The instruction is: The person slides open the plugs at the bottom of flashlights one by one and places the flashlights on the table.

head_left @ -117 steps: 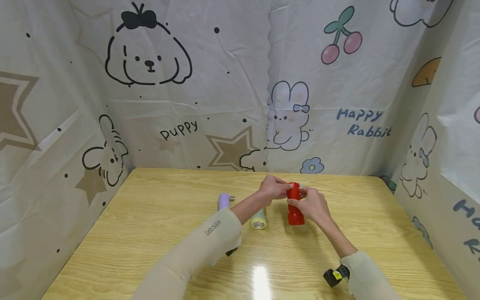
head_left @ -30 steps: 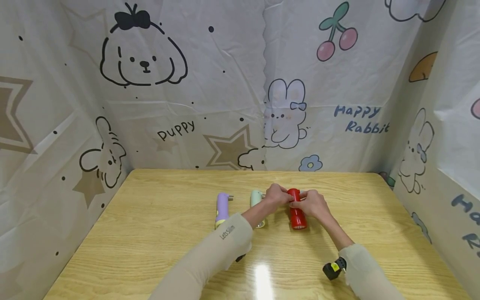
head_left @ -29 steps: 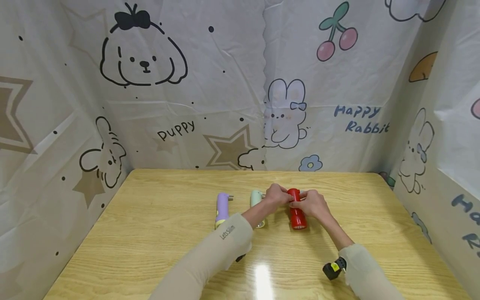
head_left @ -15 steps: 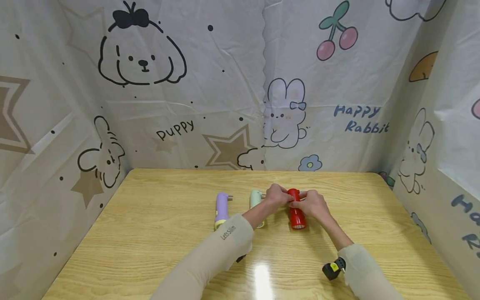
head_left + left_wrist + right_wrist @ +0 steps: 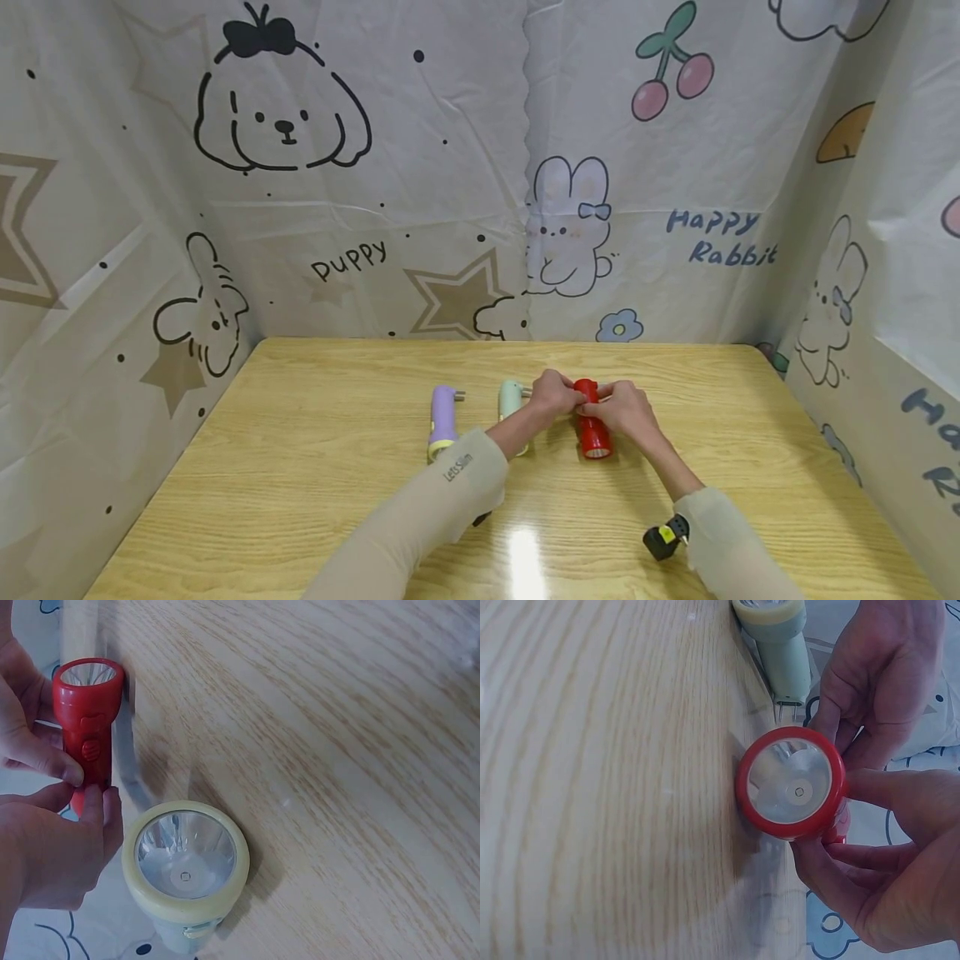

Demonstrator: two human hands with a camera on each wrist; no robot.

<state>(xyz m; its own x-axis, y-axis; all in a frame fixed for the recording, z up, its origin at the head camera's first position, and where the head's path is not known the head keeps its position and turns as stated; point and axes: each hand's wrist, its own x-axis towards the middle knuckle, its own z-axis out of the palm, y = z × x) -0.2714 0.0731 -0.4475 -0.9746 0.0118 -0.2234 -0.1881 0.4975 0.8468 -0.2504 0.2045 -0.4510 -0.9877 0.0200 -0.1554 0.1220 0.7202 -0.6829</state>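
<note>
A red flashlight (image 5: 595, 433) points its lens end toward me, at or just above the table; contact is hard to tell. My left hand (image 5: 553, 393) pinches its tail end from the left. From the right, my right hand (image 5: 628, 408) grips the body with thumb and fingers. The left wrist view shows the red flashlight's (image 5: 91, 712) slide switch, with my left fingers below it. In the right wrist view its lens faces the camera. To the left lies a pale green flashlight (image 5: 511, 397), partly behind my left forearm, with metal prongs at its tail.
A purple flashlight (image 5: 443, 410) with a yellow head and prongs lies farther left; my left sleeve (image 5: 457, 475) reaches over near its head. The wooden table (image 5: 315, 467) ends at a printed cloth backdrop (image 5: 337, 300). A black wrist device (image 5: 662, 540) sits by my right cuff.
Compared with about four seconds ago, the red flashlight and both hands are slightly lower, and its lens has tilted toward me. Over the last second, hands and flashlight have barely moved.
</note>
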